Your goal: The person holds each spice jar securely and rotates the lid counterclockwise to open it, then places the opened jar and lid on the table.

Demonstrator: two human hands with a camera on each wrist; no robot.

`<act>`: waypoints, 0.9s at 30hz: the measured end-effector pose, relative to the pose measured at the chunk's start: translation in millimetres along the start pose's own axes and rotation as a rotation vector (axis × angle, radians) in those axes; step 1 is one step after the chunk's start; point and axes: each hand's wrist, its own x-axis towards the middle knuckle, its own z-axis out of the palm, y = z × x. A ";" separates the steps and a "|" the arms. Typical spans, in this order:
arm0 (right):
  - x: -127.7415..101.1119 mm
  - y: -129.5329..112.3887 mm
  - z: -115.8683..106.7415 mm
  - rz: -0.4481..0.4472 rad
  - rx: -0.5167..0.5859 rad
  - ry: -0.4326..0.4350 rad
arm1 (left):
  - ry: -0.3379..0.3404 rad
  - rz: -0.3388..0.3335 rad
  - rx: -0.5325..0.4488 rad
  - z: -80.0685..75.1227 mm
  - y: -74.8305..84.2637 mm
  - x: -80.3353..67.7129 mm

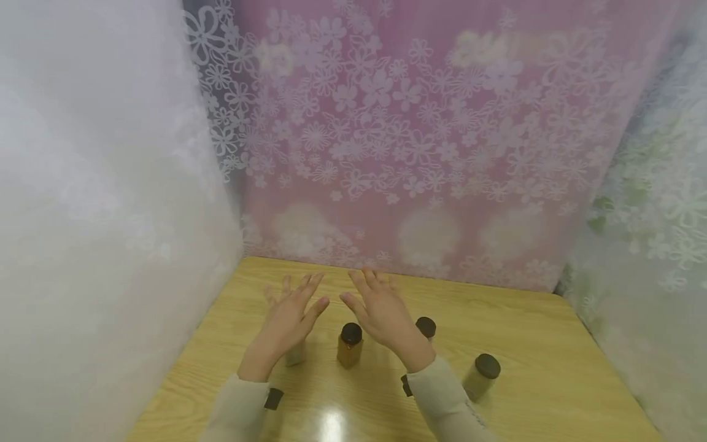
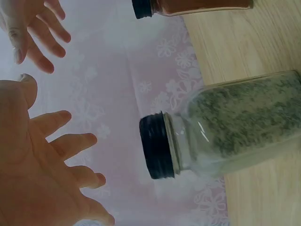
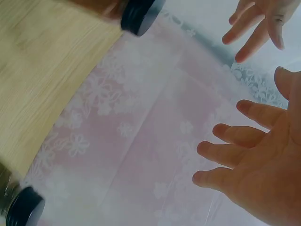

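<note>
Both hands hover above a wooden table [image 1: 541, 344] with fingers spread and straight, holding nothing. My left hand [image 1: 293, 313] floats over a clear jar [image 1: 295, 356] that it mostly hides. My right hand [image 1: 381, 310] is just right of it, thumbs nearly meeting. Between and below them stands a brown-spice jar [image 1: 350, 345] with a black lid. In the left wrist view, the left hand [image 2: 47, 165] is apart from a green-herb jar [image 2: 235, 125]. In the right wrist view, the right hand [image 3: 256, 160] touches nothing.
Another black-lidded jar [image 1: 426, 326] stands behind my right wrist, and a greenish one [image 1: 482, 376] stands at the right. Flower-patterned curtains [image 1: 420, 135] close off the back and both sides. Beige sleeves [image 1: 447, 405] cover both forearms.
</note>
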 end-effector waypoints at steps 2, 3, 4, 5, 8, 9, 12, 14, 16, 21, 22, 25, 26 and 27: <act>2.5 -4.7 2.8 -0.018 0.004 0.001 | 0.017 0.000 -0.022 0.5 -5.0 -4.3; 3.8 -6.9 4.3 -0.024 0.010 0.000 | 0.023 -0.003 -0.036 0.8 -7.7 -6.8; 5.0 -9.3 5.8 -0.030 0.014 -0.002 | 0.028 -0.005 -0.047 1.2 -10.5 -9.3; 6.2 -11.7 7.6 -0.037 0.021 -0.002 | 0.035 -0.006 -0.061 1.7 -13.2 -12.0; 9.7 -18.7 13.1 -0.053 0.041 -0.012 | 0.043 -0.008 -0.097 3.7 -21.6 -19.5; 10.8 -21.1 14.7 -0.063 0.048 -0.010 | 0.043 -0.011 -0.112 4.5 -24.1 -21.5; 14.4 -28.4 20.1 -0.073 0.054 -0.027 | 0.052 -0.015 -0.156 6.3 -30.3 -27.1; 16.6 -33.6 23.2 -0.077 0.055 -0.045 | 0.058 -0.027 -0.190 7.2 -33.8 -31.0; 19.1 -37.8 26.3 -0.081 0.056 -0.073 | 0.060 -0.045 -0.223 8.0 -37.4 -34.9; 24.3 -43.4 34.4 -0.112 0.103 -0.099 | 0.042 -0.101 -0.319 13.0 -47.1 -44.4; 24.9 -43.4 36.9 -0.115 0.119 -0.103 | 0.035 -0.113 -0.344 14.5 -48.8 -46.8; 26.2 -42.9 46.2 -0.113 0.165 -0.123 | 0.021 -0.144 -0.418 19.4 -53.4 -55.3; 26.5 -42.9 49.1 -0.115 0.174 -0.129 | 0.020 -0.149 -0.435 21.1 -55.1 -57.8; 26.8 -43.0 51.8 -0.115 0.183 -0.132 | 0.019 -0.150 -0.455 22.9 -56.9 -59.7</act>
